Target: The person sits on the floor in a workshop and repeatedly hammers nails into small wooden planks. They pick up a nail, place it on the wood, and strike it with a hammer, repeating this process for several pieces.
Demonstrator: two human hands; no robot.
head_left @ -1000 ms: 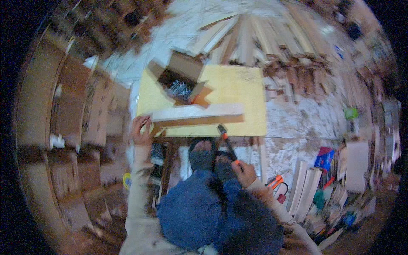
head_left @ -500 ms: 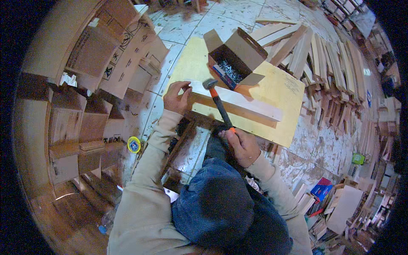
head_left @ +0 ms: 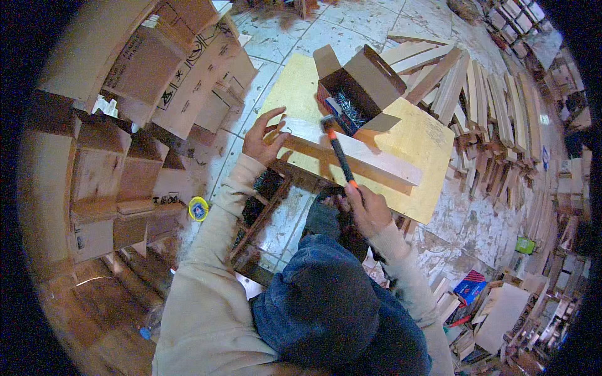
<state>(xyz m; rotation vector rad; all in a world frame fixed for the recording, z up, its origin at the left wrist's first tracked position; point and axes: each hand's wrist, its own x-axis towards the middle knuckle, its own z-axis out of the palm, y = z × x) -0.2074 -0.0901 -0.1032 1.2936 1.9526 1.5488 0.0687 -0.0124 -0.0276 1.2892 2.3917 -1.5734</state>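
A pale wooden strip (head_left: 384, 158) lies along the near part of a yellow board (head_left: 414, 125). At the strip's left end is my left hand (head_left: 260, 139), its index finger and thumb spread apart around that end. Whether its lower fingers touch the wood I cannot tell. My right hand (head_left: 369, 210) is closed round the handle of a hammer (head_left: 340, 156) with a black and orange grip. The hammer's head is over the middle-left of the strip. Just behind the strip, an open cardboard box (head_left: 375, 75) holds many loose nails (head_left: 348, 109).
Stacked wooden slats (head_left: 495, 113) cover the floor to the right of the board. Large cardboard boxes (head_left: 135, 81) stand on the left, with a yellow round container (head_left: 198, 208) near them. A blue and red box (head_left: 470, 287) lies among scraps at lower right.
My left hand's fingers have spread from a closer hold at the strip's end. The hammer and right hand have shifted slightly; the whole view has moved a little.
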